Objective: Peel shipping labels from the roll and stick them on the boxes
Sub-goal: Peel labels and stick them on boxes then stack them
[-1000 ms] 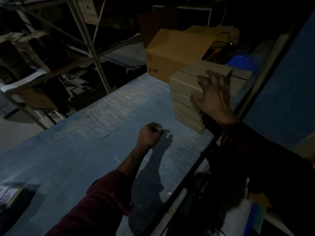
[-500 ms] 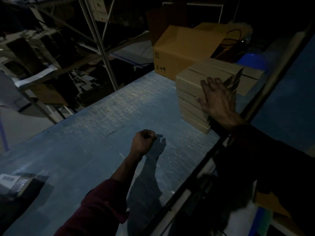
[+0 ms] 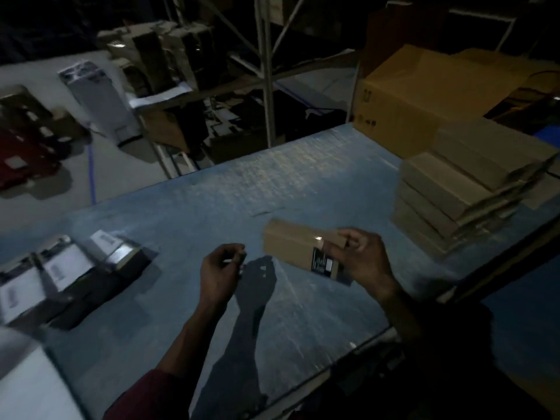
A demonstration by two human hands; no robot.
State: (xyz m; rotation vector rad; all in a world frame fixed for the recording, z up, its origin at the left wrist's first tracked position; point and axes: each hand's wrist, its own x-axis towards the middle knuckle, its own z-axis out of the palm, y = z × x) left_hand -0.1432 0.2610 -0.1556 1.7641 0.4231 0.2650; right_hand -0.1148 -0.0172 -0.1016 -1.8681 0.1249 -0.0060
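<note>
A: Nearest the cam?
B: Dark red sleeve (image 3: 145,395) on the left arm, bottom edge. It reaches out over the worn blue desk (image 3: 188,213), w/ the arm's shadow beside it.

A: Left hand?
B: Left hand (image 3: 219,275) hovers above the desk, mid-frame, fingers curled in. Thumb & fingertips pinch a small pale bit; too dim & blurred to say what it is.

A: Right hand?
B: Right hand (image 3: 362,262) is clamped on the near end of a small oblong brown cardboard box (image 3: 291,245), held just above the desk, tilted. Fingers wrap the top edge. A dark printed panel w/ a small white patch shows on the box side by the hand.

A: Hands touching?
B: No, apart. Box sits between them, nearer the right one.

A: Left side of the desk?
B: Cluster of dark flat packs w/ white printed labels on top (image 3: 63,268), side by side, blurred. Print unreadable.

A: Right side, further out?
B: Stack of flat brown cardboard boxes (image 3: 460,192), several high, by the desk's right edge, well apart from the held box. Behind it a big tan corrugated carton (image 3: 424,95) at the far end of the desk.

A: Beyond the desk?
B: Grey metal rack uprights (image 3: 266,71) w/ shelves full of dark clutter. Far left on the floor, a tall white carton (image 3: 100,101) & some dark red die-cut card pieces (image 3: 21,153).
</note>
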